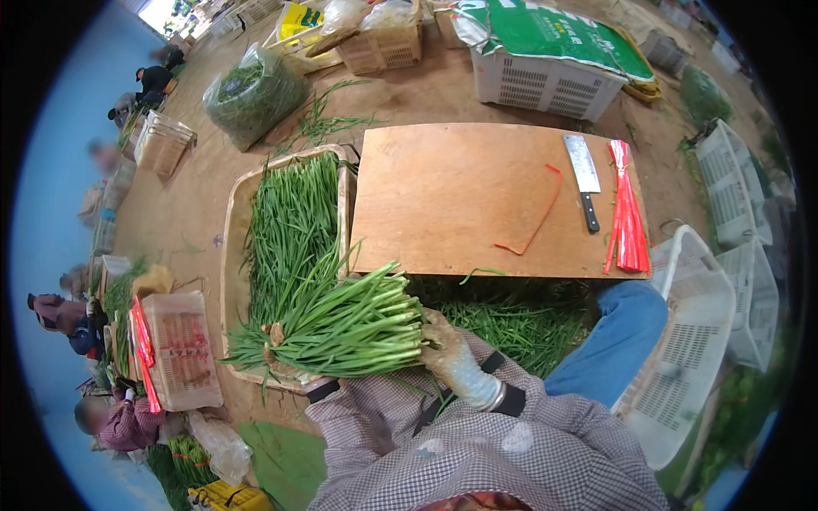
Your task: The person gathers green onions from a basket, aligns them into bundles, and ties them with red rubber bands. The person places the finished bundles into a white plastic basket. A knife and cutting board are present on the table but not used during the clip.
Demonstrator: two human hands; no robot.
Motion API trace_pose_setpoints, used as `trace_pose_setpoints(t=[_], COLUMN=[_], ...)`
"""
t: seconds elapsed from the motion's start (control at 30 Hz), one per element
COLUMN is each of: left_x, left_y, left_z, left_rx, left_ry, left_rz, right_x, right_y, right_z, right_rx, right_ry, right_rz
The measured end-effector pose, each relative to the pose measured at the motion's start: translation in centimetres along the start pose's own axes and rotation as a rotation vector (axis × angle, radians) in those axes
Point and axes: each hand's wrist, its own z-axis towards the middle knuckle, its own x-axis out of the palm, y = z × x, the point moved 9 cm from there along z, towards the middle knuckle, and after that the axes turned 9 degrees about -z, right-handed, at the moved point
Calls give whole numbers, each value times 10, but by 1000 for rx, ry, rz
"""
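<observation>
A thick bunch of green garlic chives [358, 319] lies across both my gloved hands, its pale cut ends to the right. My left hand [278, 351] is closed around the leafy part, mostly hidden by leaves. At the cut ends is my right hand [450, 358], in a soiled glove, its fingers against the stems. Beneath and beyond the bunch, more chives [294, 204] fill a plastic crate [235, 211]. On the wooden board [447, 191] lie a cleaver [585, 179], a bundle of red ties [626, 217] and one loose red tie [543, 214].
Loose greens [517, 332] lie below the board's near edge. A white crate [684, 345] stands at right, a covered crate [543, 83] beyond the board. A bag of greens [255, 96] is at upper left. Several people are along the left; a nearby person [131, 418] sits by another crate [182, 351].
</observation>
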Motion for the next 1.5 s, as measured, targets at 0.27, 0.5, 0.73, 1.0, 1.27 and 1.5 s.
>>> trace_pose_setpoints(t=[0.27, 0.5, 0.73, 1.0, 1.27, 1.5], left_x=[36, 90, 77, 55, 10, 2], left_y=[10, 40, 31, -4, -9, -5], left_z=[0, 14, 1, -3, 4, -2], left_rx=[75, 9, 103, 202, 169, 143], left_ry=[128, 198, 50, 104, 57, 34], left_rz=[-97, -74, -8, -6, -91, -94], right_x=[-46, 18, 16, -55, -30, -12], right_y=[1, -16, -27, -73, -14, -28], right_z=[5, 10, 20, -2, 13, 26], right_rx=[56, 558, 173, 162, 173, 309], right_ry=[68, 205, -138, -76, 349, 131], right_rz=[139, 675, 478, -494, -68, 431])
